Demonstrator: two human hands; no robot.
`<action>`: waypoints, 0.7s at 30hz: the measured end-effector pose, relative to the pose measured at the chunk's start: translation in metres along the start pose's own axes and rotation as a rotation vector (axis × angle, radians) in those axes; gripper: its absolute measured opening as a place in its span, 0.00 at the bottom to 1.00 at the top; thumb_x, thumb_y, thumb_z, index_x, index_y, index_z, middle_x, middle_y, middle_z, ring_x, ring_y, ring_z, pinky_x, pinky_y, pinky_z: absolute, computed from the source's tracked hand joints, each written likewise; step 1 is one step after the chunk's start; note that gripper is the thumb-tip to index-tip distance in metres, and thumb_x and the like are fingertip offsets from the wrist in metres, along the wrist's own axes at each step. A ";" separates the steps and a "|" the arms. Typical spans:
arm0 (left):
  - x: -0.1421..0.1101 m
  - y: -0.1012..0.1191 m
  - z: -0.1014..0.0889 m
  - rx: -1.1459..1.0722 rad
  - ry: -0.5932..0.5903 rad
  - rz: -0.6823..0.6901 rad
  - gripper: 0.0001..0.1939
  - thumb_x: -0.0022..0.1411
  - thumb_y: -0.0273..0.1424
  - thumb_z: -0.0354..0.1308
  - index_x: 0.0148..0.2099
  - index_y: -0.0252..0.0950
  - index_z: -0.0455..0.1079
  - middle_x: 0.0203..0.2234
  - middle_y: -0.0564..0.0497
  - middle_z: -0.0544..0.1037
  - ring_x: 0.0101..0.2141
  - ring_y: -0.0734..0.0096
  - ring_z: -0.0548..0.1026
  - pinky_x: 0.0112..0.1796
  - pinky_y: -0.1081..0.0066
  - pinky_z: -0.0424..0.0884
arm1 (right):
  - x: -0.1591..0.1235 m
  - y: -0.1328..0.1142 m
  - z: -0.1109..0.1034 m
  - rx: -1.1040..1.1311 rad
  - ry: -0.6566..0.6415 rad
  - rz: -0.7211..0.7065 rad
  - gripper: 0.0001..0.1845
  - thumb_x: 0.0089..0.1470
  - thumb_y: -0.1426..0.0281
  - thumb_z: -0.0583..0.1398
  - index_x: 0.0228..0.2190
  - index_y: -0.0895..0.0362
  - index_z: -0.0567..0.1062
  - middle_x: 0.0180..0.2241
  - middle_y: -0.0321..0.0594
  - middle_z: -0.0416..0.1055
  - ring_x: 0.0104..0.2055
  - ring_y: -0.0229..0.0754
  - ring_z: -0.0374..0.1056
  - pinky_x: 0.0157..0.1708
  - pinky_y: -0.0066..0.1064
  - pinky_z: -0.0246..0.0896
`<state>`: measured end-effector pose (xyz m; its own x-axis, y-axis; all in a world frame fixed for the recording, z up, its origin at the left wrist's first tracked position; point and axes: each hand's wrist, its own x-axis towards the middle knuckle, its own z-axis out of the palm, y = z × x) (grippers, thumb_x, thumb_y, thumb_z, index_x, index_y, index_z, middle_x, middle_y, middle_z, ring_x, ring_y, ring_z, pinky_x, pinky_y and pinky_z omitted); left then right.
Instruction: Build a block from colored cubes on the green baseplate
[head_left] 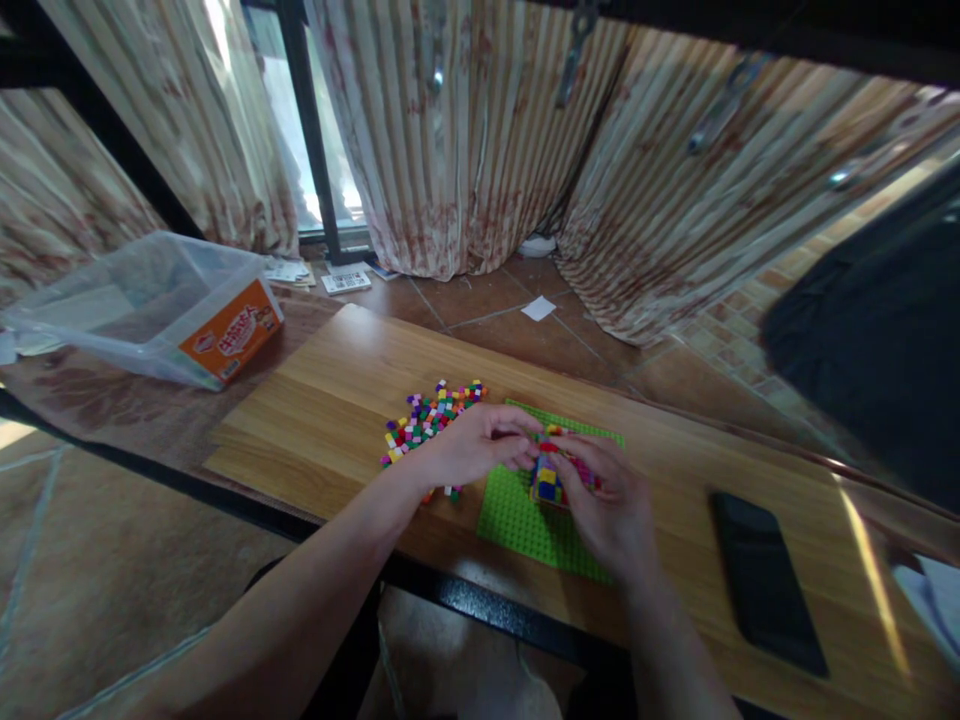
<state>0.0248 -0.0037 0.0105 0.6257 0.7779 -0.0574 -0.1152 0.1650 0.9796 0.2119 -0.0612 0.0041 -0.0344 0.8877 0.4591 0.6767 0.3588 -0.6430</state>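
Left grip (480,440), right grip (611,500): narrow, brick build (547,482) between; held piece unclear. Step: apparently fitting; next press needs alignment.

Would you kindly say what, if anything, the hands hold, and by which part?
I cannot tell: the left hand and right hand are at the toy brick build, any grip hidden.

On the surface (127,410), the storage bin (150,350) sits far left, beside the board (300,400). Across the board, left to right, lie the loose bricks (431,415), the baseplate (514,520) and, well apart, the phone (766,580). The brick build (547,482) is on or just above the baseplate. Behind, a paper sheet (538,308) lies on the floor (480,300) before the curtains (420,150).
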 end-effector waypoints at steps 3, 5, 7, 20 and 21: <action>0.001 -0.003 -0.004 0.088 0.076 -0.002 0.08 0.60 0.23 0.57 0.43 0.31 0.70 0.28 0.51 0.78 0.28 0.76 0.75 0.34 0.72 0.72 | 0.002 0.013 -0.015 -0.048 0.088 0.050 0.10 0.57 0.64 0.58 0.37 0.52 0.79 0.38 0.42 0.76 0.41 0.43 0.71 0.45 0.39 0.65; 0.002 -0.005 -0.008 0.190 0.137 0.015 0.08 0.60 0.24 0.56 0.42 0.31 0.71 0.28 0.51 0.77 0.28 0.77 0.75 0.33 0.73 0.72 | 0.004 0.025 -0.024 -0.088 0.149 0.134 0.11 0.56 0.62 0.59 0.35 0.54 0.79 0.37 0.43 0.76 0.40 0.44 0.71 0.44 0.39 0.65; 0.002 -0.006 -0.012 0.294 0.189 0.043 0.07 0.60 0.25 0.55 0.41 0.31 0.71 0.29 0.51 0.77 0.28 0.76 0.74 0.32 0.73 0.71 | 0.004 0.036 -0.029 -0.100 0.171 0.233 0.13 0.55 0.61 0.59 0.34 0.54 0.79 0.37 0.44 0.76 0.40 0.45 0.71 0.43 0.40 0.65; 0.003 -0.005 -0.024 0.524 0.203 0.119 0.10 0.60 0.29 0.53 0.41 0.32 0.72 0.29 0.51 0.76 0.29 0.74 0.73 0.33 0.72 0.70 | 0.010 0.062 -0.017 0.125 0.007 0.446 0.14 0.50 0.58 0.61 0.33 0.54 0.81 0.36 0.41 0.78 0.38 0.44 0.72 0.41 0.38 0.65; 0.003 -0.005 -0.025 0.527 0.202 0.118 0.10 0.60 0.29 0.53 0.41 0.32 0.72 0.29 0.50 0.77 0.29 0.74 0.73 0.33 0.72 0.70 | 0.010 0.063 -0.017 0.152 0.001 0.466 0.14 0.49 0.58 0.61 0.33 0.54 0.81 0.36 0.41 0.78 0.37 0.44 0.72 0.40 0.37 0.66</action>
<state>0.0083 0.0125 0.0003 0.4661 0.8817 0.0731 0.2568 -0.2139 0.9425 0.2662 -0.0342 -0.0212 0.2470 0.9637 0.1016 0.5046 -0.0384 -0.8625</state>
